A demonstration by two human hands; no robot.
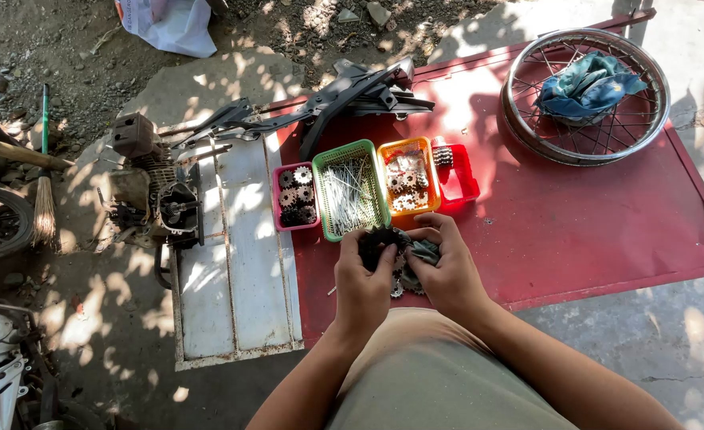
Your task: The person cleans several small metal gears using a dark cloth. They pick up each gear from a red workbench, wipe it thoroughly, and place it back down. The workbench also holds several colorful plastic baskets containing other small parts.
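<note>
Two hands pinching things, left hand (361, 285) a toothed metal sprocket (380, 239), right hand (447, 275) a crumpled grey rag (425, 252)

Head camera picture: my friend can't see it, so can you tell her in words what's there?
A person's left hand holds a dark toothed gear while the right hand holds a grey rag against it, above a red metal sheet on the ground. Behind the hands sit four small coloured baskets of gears and thin metal rods, with a spoked wheel rim at the far right.
</note>
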